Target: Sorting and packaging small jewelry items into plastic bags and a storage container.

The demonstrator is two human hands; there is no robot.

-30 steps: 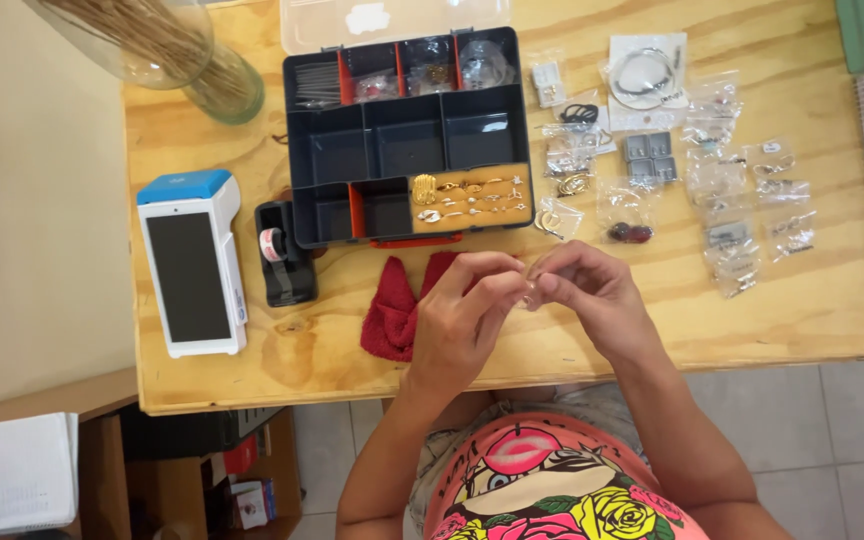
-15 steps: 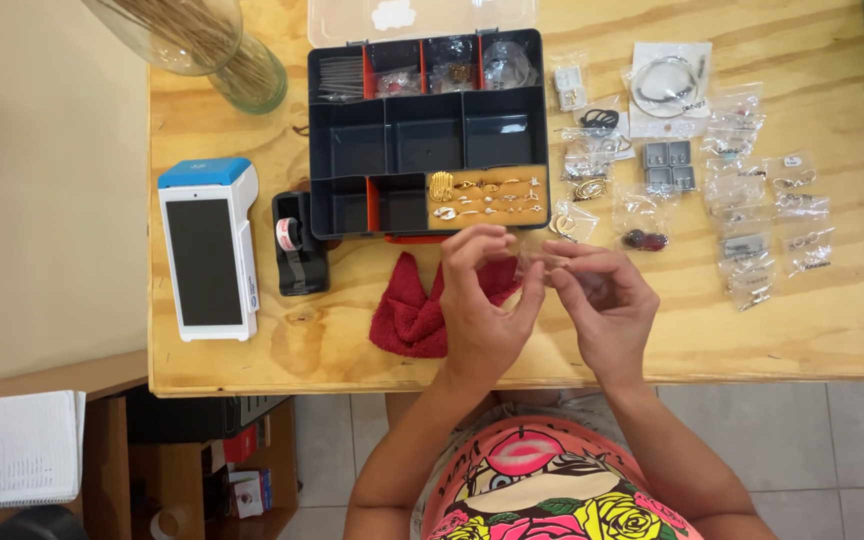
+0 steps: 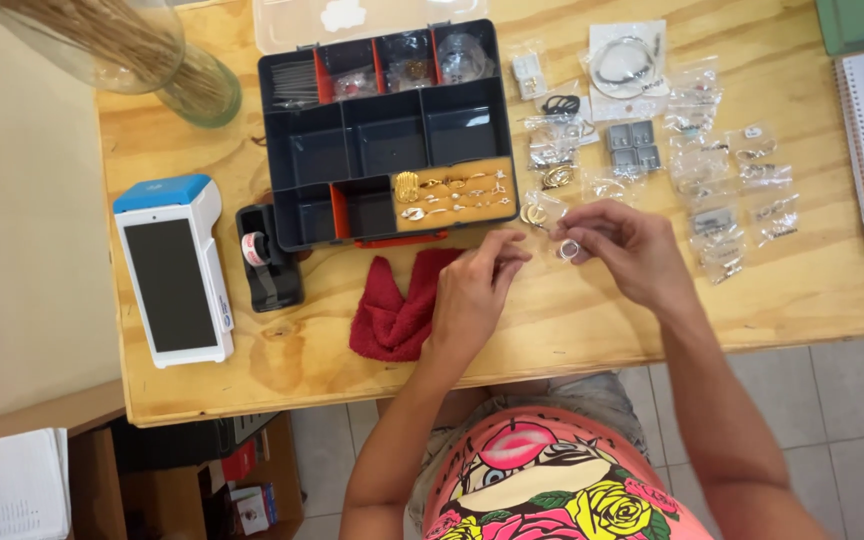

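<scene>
Seen from above, our right hand [image 3: 624, 248] pinches a small clear plastic bag with a ring [image 3: 569, 249] just below the black compartmented organiser box [image 3: 384, 135]; our left hand [image 3: 474, 292], fingers loosely curled and empty, hovers beside it. A slack pinch could, we judge, drop it onto the wooden surface [image 3: 592, 320].

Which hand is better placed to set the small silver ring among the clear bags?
Probably the right hand: it pinches the small silver ring and lies beside the clear plastic bags. The left hand sits farther off, by the red cloth.
</scene>
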